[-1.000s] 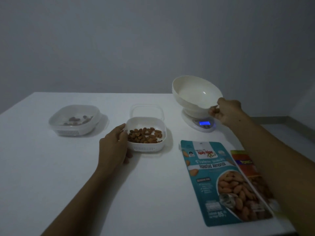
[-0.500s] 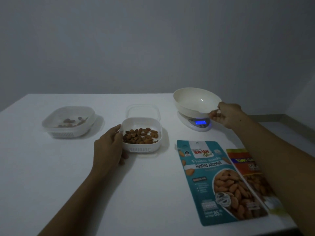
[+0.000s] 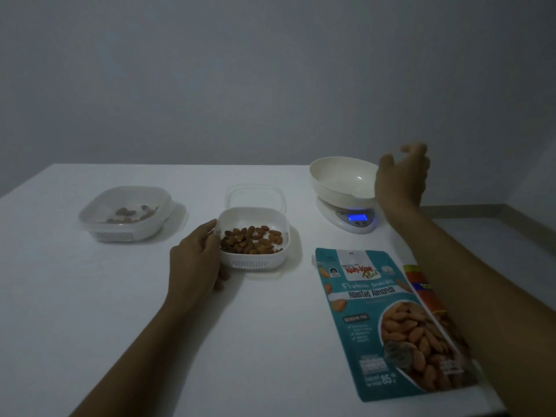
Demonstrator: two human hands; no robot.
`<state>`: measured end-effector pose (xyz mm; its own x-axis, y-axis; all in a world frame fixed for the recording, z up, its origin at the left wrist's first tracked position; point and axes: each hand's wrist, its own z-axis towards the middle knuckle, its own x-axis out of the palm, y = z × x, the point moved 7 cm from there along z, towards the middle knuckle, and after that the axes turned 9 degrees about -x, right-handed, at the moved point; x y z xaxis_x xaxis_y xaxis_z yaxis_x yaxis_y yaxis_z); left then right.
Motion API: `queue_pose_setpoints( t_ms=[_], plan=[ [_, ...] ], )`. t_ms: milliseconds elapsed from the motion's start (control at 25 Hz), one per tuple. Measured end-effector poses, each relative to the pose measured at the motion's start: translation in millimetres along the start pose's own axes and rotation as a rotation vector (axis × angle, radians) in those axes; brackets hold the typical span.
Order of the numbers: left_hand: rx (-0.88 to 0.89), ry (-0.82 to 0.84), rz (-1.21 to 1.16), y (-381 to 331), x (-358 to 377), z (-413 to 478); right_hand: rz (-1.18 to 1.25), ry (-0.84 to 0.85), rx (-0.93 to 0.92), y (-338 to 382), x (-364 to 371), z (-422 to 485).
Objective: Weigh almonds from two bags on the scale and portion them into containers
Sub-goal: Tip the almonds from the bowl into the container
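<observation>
The bowl [image 3: 343,182] is now released onto the scale [image 3: 349,219]; the right hand [image 3: 401,176] is lifted clear, grip apart. The almond container [image 3: 252,239] is held by the left hand [image 3: 195,257]. Portion judged delivered.

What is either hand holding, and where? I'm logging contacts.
The left hand grips the white square almond container at its left wall. The right hand holds nothing.

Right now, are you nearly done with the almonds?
Partly. The lidded tub and open tub both hold almonds. The bowl sits empty on the scale; left hand steadies the open tub, right hand is free. Closing it remains.
</observation>
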<state>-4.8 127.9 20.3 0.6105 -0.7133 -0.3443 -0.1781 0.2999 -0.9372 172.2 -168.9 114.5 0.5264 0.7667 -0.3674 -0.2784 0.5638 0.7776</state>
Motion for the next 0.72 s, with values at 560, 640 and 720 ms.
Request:
queue_pose_setpoints(
  t_ms=[560, 640, 720],
  plan=[
    [-0.001, 0.039, -0.006, 5.7, 5.4, 6.0, -0.471, 0.825, -0.248, 28.7, 174.9, -64.8],
    [0.01, 0.034, 0.012, 6.0, 6.7, 6.1, -0.471, 0.797, -0.219, 29.1, 182.8, -64.8],
    [0.026, 0.034, 0.017, 5.3, 6.8, 5.9, -0.413, 0.74, -0.177, 33.5, 183.8, -61.7]
  ],
)
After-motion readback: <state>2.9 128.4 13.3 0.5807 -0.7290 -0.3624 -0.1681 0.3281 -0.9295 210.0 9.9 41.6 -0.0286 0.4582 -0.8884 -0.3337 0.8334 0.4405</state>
